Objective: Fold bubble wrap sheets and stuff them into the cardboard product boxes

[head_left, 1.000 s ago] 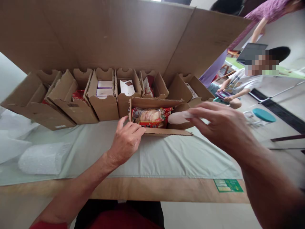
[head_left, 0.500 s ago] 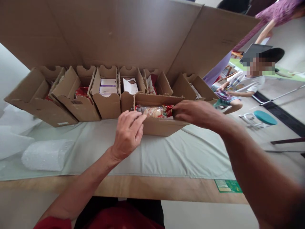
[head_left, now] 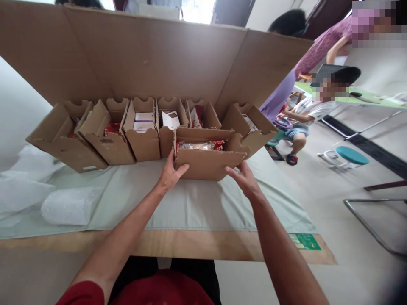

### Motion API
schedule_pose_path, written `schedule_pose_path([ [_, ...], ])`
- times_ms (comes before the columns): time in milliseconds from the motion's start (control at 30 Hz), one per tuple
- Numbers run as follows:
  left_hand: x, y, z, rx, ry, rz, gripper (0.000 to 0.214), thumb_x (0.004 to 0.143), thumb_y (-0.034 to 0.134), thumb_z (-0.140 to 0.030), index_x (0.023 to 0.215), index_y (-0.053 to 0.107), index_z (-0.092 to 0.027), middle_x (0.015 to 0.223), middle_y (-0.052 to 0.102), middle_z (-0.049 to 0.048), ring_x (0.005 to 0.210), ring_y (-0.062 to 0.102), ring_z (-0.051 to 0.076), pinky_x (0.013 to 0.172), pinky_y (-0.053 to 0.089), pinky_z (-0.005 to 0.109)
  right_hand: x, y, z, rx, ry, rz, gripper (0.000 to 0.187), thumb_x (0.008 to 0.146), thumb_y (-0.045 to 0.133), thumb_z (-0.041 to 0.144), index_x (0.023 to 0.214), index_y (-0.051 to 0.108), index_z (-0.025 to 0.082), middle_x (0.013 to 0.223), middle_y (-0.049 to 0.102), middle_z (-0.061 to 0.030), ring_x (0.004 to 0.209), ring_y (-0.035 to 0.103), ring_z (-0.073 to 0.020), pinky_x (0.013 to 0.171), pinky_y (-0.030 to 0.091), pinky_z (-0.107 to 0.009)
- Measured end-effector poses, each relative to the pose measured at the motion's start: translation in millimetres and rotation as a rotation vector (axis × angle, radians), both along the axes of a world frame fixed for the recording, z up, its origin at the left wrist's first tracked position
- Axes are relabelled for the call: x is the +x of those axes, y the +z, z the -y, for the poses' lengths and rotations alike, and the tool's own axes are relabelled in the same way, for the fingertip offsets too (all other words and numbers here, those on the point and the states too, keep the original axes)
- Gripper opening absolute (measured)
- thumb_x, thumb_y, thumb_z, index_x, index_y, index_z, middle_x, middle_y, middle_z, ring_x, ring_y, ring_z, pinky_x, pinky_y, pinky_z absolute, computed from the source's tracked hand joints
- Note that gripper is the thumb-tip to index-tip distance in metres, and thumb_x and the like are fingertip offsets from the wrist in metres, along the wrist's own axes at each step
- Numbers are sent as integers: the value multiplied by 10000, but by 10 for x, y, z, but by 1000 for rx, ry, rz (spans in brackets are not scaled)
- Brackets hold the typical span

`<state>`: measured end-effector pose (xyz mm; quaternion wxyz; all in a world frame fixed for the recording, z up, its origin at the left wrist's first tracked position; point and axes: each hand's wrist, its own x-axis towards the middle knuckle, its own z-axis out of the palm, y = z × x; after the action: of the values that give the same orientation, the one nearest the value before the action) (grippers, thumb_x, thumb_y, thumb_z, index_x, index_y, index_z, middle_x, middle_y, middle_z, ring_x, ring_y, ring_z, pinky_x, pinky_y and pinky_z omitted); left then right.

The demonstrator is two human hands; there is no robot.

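An open-topped cardboard box [head_left: 208, 165] stands sideways in front of the row, holding a clear and red snack packet [head_left: 200, 146]. My left hand [head_left: 171, 171] grips its left end, thumb on the front face and fingers behind the corner. At the right end, my right hand [head_left: 244, 178] has its thumb against the front and its fingers around the far corner. Behind it stand several similar cardboard boxes [head_left: 143, 146], with white-and-purple cartons [head_left: 143, 122], red packets [head_left: 112, 128] and an opened white carton [head_left: 171, 120] inside.
A large cardboard panel [head_left: 152, 55] rises behind the boxes. Bubble wrap [head_left: 68, 206] lies at the left on the pale green cloth [head_left: 143, 203]. Beyond the table's right end are a seated person [head_left: 318, 108], a teal stool [head_left: 351, 155] and a metal frame [head_left: 365, 224].
Both hands have moved from the top of the front box and its packet to its two ends. The right hand has come down and back. My view has shifted slightly.
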<state>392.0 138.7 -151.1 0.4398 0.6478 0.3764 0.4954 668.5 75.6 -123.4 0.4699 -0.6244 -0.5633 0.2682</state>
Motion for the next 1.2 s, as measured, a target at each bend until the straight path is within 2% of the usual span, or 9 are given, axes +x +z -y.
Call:
schedule_pose_path([
  [100, 60, 89, 89, -25, 1, 63, 685, 902, 625, -445, 1503, 418, -188, 1478, 562, 165, 1380, 528, 293, 1190, 409, 479, -126, 6, -9, 28, -34, -50, 768, 784, 652, 770, 1261, 619, 168, 1236, 698, -148, 1133, 624, -306, 930, 534, -443],
  [200, -43, 138, 462, -29, 43, 31, 643, 933, 604, -467, 1494, 440, -198, 1427, 602, 149, 1354, 553, 285, 1166, 434, 454, -227, 4, 318, 10, -77, -35, 709, 800, 648, 756, 1178, 643, 156, 1136, 722, -145, 1038, 645, -304, 888, 537, -433],
  [333, -440, 91, 1147, -118, 78, -8, 573, 958, 597, -493, 1421, 504, -168, 1382, 629, 156, 1307, 591, 285, 1138, 456, 442, -545, -49, 924, 59, -121, -83, 585, 872, 611, 693, 1157, 647, 184, 1138, 723, -132, 1064, 650, -305, 946, 529, -436],
  [400, -683, 108, 1351, -156, 115, -31, 541, 963, 595, -500, 1378, 537, -158, 1349, 651, 153, 1280, 611, 287, 1123, 468, 432, -793, -13, 1061, 98, -113, -123, 558, 918, 554, 670, 1207, 639, 201, 1193, 712, -126, 1139, 636, -309, 1001, 514, -436],
  [533, -940, 335, 1341, -118, 199, -38, 575, 950, 623, -491, 1420, 507, -182, 1329, 670, 126, 1210, 656, 269, 1047, 524, 388, -1152, 215, 946, 165, -103, -200, 584, 935, 509, 652, 1296, 608, 204, 1279, 683, -121, 1235, 594, -307, 1060, 484, -432],
  [667, -796, 524, 1301, -57, 151, 9, 638, 943, 627, -489, 1486, 449, -204, 1324, 669, 119, 1161, 674, 246, 1005, 548, 373, -1093, 323, 960, 207, -213, -240, 562, 913, 567, 620, 1260, 633, 183, 1206, 707, -122, 1166, 614, -303, 1006, 494, -418],
  [800, -798, 461, 1473, -67, 104, 1, 661, 928, 644, -488, 1489, 458, -192, 1321, 660, 128, 1138, 672, 246, 992, 556, 388, -1085, 198, 1156, 272, -346, -298, 538, 930, 576, 582, 1291, 636, 188, 1218, 709, -101, 1164, 612, -283, 1019, 464, -410],
  [1000, -1089, 506, 1495, -75, 256, 16, 673, 945, 644, -474, 1526, 416, -224, 1304, 668, 103, 1128, 673, 238, 953, 562, 364, -1398, 202, 902, 281, -102, -391, 520, 907, 623, 567, 1282, 663, 208, 1178, 730, -76, 1130, 629, -269, 1019, 471, -404],
  [1200, -616, 284, 1741, -33, 147, 31, 737, 929, 663, -419, 1572, 355, -233, 1476, 547, 143, 1312, 577, 287, 1139, 460, 467, -980, 59, 1080, 369, -283, -448, 428, 917, 610, 503, 1202, 683, 192, 1177, 720, -88, 1187, 612, -292, 1095, 422, -451],
])
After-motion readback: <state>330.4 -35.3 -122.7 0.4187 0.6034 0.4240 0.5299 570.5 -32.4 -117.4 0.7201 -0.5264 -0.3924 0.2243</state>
